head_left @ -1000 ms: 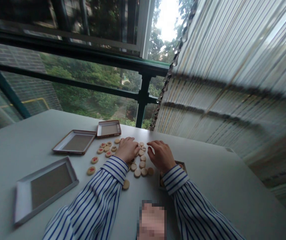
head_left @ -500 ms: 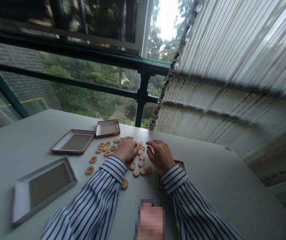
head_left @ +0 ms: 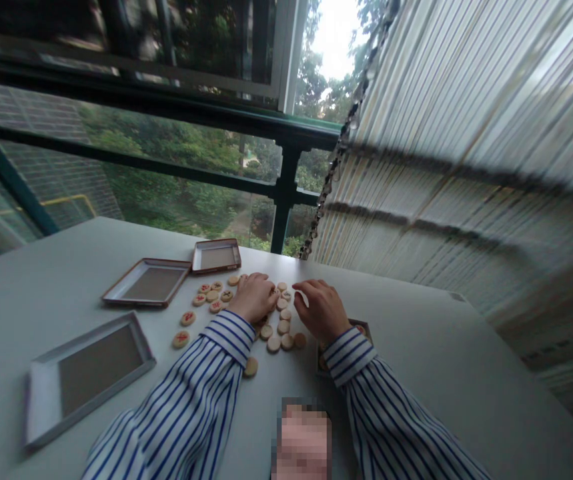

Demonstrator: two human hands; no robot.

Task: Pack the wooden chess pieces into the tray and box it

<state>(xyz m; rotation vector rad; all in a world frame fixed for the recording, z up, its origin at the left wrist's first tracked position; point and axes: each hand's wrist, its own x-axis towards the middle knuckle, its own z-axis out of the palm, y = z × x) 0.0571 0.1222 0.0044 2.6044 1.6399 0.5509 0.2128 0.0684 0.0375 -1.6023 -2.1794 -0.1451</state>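
Many round wooden Chinese chess pieces (head_left: 283,327) lie on the white table between and around my hands. My left hand (head_left: 253,297) reaches in over them, fingers curled down and closed at a piece by the fingertips; the hand covers most of it and the pieces underneath. To the right, my right hand (head_left: 322,310) hovers beside a column of plain-side pieces, thumb and forefinger apart with nothing between them. Partly hidden under the right wrist is a small box (head_left: 367,331) holding some pieces. Left of my left hand, several pieces (head_left: 217,306) show red or dark characters.
Three shallow trays or lids stand on the left: a large grey one (head_left: 149,363), a brown-rimmed one (head_left: 169,303) and a smaller one (head_left: 216,270). One piece (head_left: 251,367) lies by my left cuff. A window railing (head_left: 281,220) and a string curtain (head_left: 391,180) border the table (head_left: 426,373).
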